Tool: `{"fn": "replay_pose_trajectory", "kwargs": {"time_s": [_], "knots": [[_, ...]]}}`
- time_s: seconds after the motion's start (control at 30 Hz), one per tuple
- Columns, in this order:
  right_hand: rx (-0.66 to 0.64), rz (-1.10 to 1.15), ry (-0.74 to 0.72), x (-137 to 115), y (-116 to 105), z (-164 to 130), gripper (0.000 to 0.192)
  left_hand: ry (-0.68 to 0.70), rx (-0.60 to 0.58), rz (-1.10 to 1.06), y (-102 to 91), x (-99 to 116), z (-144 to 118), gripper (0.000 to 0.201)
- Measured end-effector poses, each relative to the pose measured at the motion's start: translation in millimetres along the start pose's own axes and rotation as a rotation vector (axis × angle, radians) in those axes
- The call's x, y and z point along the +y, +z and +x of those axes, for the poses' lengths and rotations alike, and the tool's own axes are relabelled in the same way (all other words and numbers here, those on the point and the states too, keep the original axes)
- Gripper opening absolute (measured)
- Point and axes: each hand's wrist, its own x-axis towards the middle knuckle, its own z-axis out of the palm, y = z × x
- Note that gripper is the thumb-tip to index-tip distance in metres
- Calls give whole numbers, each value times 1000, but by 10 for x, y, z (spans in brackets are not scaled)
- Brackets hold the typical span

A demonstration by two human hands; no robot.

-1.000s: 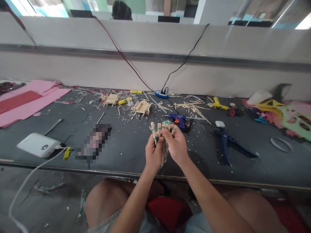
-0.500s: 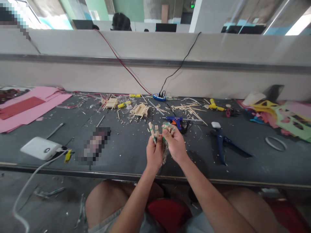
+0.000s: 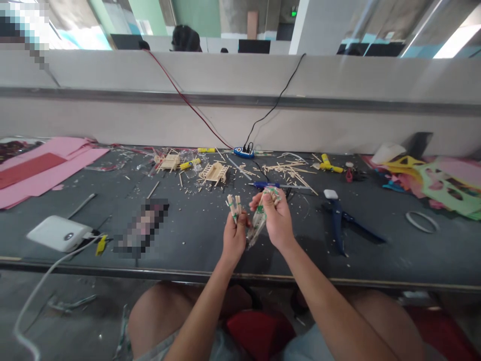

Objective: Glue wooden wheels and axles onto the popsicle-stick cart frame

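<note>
1. Right now my left hand (image 3: 233,235) is closed around a small bunch of wooden sticks (image 3: 233,205); they stand upright out of my fist, pale wood with green marks near the grip.
2. My right hand (image 3: 276,218) is clamped on a clear plastic packet (image 3: 258,220) that hangs down between my two hands; it looks crinkled, with green print and more pale sticks inside.
3. Both hands sit close together, just above the near part of the dark table (image 3: 210,240), with the packet nearly touching my left thumb.
4. Just behind my right hand lies a blue glue gun (image 3: 263,185), partly hidden by my fingers.
5. To the right of it lies a pair of blue pliers (image 3: 340,220).
6. Farther back are a small wooden frame (image 3: 214,172), a scatter of loose sticks (image 3: 291,170) and a blue power strip (image 3: 243,151) with cables running up the wall.
7. Off to the left sit a white power bank (image 3: 60,233) and pink sheets (image 3: 45,165).
</note>
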Motion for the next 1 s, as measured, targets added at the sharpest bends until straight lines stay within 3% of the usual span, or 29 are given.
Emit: {"fn": "replay_pose_trajectory", "kwargs": {"time_s": [0.13,0.27,0.37,0.6,0.83,1.0], "knots": [[-9,62,85,26,5,2,18,-5,-15,8,-3,-149,-18,23],[-141,-29,270,41,29,-14,38,-5,-38,12,12,-202,-33,26],[-204,-89,337,53,30,-22,37,-28,-54,34,18,-220,-62,30],[-292,-246,295,41,-27,-25,24,-66,-160,90,-59,-255,-130,33],[-351,-244,401,79,-66,-6,29,-29,-233,143,-128,-182,-117,27],[-356,-413,322,101,-103,-27,24,6,-292,138,-129,-103,-106,27]]}}
